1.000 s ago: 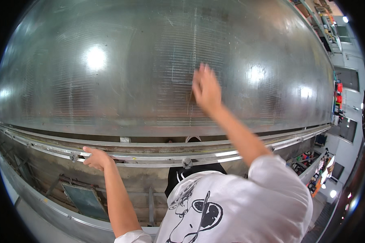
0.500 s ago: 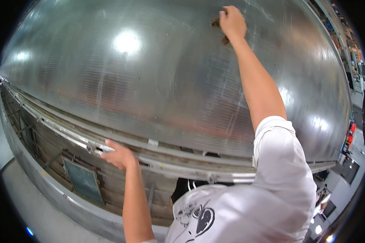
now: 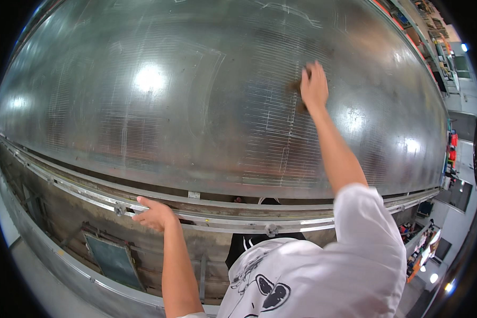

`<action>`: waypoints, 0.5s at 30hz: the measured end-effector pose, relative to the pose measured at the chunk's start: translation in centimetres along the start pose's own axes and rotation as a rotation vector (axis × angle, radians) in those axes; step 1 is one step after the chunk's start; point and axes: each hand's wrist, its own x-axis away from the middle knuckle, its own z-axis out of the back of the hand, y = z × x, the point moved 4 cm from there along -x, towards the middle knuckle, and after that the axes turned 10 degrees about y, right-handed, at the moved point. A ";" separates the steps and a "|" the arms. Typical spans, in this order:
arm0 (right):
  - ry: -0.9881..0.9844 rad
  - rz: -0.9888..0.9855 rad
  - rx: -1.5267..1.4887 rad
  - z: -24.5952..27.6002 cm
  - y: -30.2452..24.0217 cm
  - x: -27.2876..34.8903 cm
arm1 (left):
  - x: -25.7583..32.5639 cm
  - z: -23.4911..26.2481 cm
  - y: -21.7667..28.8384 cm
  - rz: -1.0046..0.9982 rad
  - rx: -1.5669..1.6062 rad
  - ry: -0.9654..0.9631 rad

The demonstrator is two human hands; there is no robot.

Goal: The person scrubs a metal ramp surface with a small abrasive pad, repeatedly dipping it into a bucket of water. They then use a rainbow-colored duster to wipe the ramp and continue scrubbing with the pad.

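Observation:
My right hand [image 3: 315, 90] lies over a brown rag [image 3: 301, 107] on a large, shiny metal sheet [image 3: 196, 127]. Much of the rag is hidden under the palm, and motion blurs its edges. The sheet carries thin parallel lines and pale scratches. Nearer to me, my left hand [image 3: 156, 214] rests against a long metal rail [image 3: 217, 221] with thumb and fingers apart, just right of a small round clamp or knob [image 3: 120, 209].
A second knob [image 3: 272, 230] sits on the rail in front of my body. Below the rail, a dark rectangular panel [image 3: 113, 259] leans among frame bars. Shelves with assorted goods [image 3: 434, 32] stand beyond the sheet at the far right.
My right hand has slid nearer to me with the rag, across the sheet. My left hand stays at the rail. The view has shifted slightly.

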 end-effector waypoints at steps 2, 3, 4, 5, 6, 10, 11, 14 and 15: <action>0.089 -0.052 -0.003 -3.1 -5.8 -3.6 | 0.2 -0.4 0.6 -0.039 -0.033 -0.004; 0.020 0.097 -0.106 -3.1 -11.5 -2.8 | -0.1 0.1 0.4 -0.026 -0.030 0.015; 0.087 0.331 -0.173 -4.1 -14.6 -0.6 | 0.2 0.2 1.0 -0.035 -0.011 0.012; 0.000 0.509 -0.222 -3.5 -18.1 2.4 | 0.5 0.4 0.9 -0.021 0.001 0.015; -0.322 0.471 -0.238 -1.9 -21.5 5.9 | 0.5 0.8 0.2 -0.011 -0.009 0.026; -0.384 0.426 -0.498 7.1 -14.9 17.2 | -0.1 0.4 -0.6 0.002 0.020 0.001; -0.490 0.376 -0.409 8.7 -11.3 16.6 | 0.5 1.0 -0.2 0.016 0.038 -0.017; -0.074 0.221 -0.063 9.9 1.4 10.0 | 1.2 1.6 0.4 0.001 0.027 -0.010; -0.048 -0.031 -0.083 8.6 5.5 6.3 | 1.2 1.4 0.1 -0.017 0.023 0.008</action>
